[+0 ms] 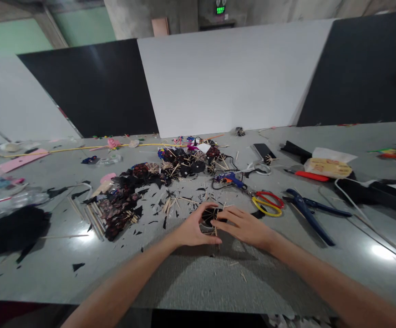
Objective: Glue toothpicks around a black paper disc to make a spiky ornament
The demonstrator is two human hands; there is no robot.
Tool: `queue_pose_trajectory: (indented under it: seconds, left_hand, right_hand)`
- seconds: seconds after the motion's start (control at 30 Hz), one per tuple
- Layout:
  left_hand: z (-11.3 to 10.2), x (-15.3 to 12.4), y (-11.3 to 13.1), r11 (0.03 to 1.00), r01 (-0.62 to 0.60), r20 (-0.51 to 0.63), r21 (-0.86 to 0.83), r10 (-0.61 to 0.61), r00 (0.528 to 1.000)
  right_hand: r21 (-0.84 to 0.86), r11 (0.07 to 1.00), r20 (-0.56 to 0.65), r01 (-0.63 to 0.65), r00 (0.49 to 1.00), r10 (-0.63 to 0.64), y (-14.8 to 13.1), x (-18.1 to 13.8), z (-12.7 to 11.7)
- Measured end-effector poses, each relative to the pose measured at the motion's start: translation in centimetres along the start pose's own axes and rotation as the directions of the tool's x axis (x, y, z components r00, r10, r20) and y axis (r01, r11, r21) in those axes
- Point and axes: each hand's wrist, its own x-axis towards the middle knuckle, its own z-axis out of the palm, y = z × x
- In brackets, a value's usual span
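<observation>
My left hand and my right hand meet at the middle of the grey table. Both are curled around a small round black piece with thin wooden sticks radiating from it. The left fingers wrap its left side, the right fingers pinch its right side. Much of the piece is hidden by my fingers. Loose toothpick-like sticks and black paper scraps lie just behind it.
A pile of finished stick-and-black pieces lies behind. A blue glue gun, red and yellow scissors, blue pliers, a phone and a red cutter lie to the right. Dark patterned scraps sit on the left.
</observation>
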Motion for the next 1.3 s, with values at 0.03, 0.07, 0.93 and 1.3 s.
queue_pose_trajectory:
  seconds: [0.03, 0.07, 0.93, 1.3]
  left_hand:
    - [-0.02, 0.00, 0.00, 1.000, -0.002, -0.001, -0.004, 0.002, 1.000]
    - [-0.03, 0.00, -0.01, 1.000, -0.001, 0.001, -0.004, 0.001, 1.000]
    - [-0.13, 0.05, -0.03, 0.997, 0.023, -0.018, 0.078, -0.021, 1.000]
    - [-0.16, -0.01, -0.17, 0.993, 0.015, -0.023, 0.116, -0.012, 1.000]
  right_hand:
    - [0.003, 1.000, -0.007, -0.001, 1.000, 0.001, 0.00, -0.04, 0.14]
    - [0.009, 1.000, -0.011, -0.004, 1.000, 0.004, 0.00, -0.08, 0.27]
    - [0.068, 0.997, -0.096, -0.027, 0.995, 0.034, -0.43, -0.01, 0.50]
    - [0.054, 0.998, -0.097, -0.037, 0.994, 0.042, -0.60, 0.20, 0.24]
